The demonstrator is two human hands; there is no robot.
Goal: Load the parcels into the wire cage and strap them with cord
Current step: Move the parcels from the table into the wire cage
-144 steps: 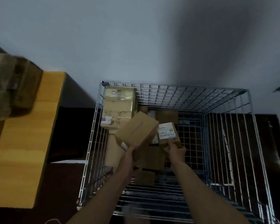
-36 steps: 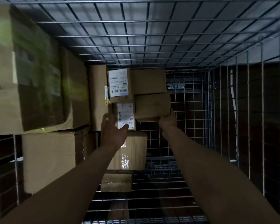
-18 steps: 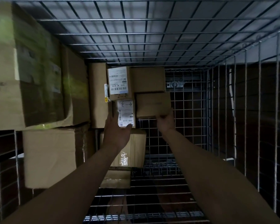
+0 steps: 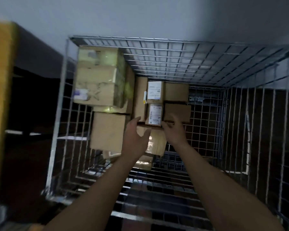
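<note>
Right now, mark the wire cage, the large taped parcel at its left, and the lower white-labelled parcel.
wire cage [image 4: 173,64]: head view, on the far wall's mesh.
large taped parcel [image 4: 97,77]: head view, middle of its near face.
lower white-labelled parcel [image 4: 155,114]: head view, on its white label.

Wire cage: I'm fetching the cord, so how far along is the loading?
Done: several cardboard parcels sit stacked at the left side and far end of the wire cage. In hand: the left hand hovers open, the right hand is at the small brown parcel; its grip is blurred. Left: bare mesh shows on the right, and no cord is visible, so strapping hasn't begun.
</note>
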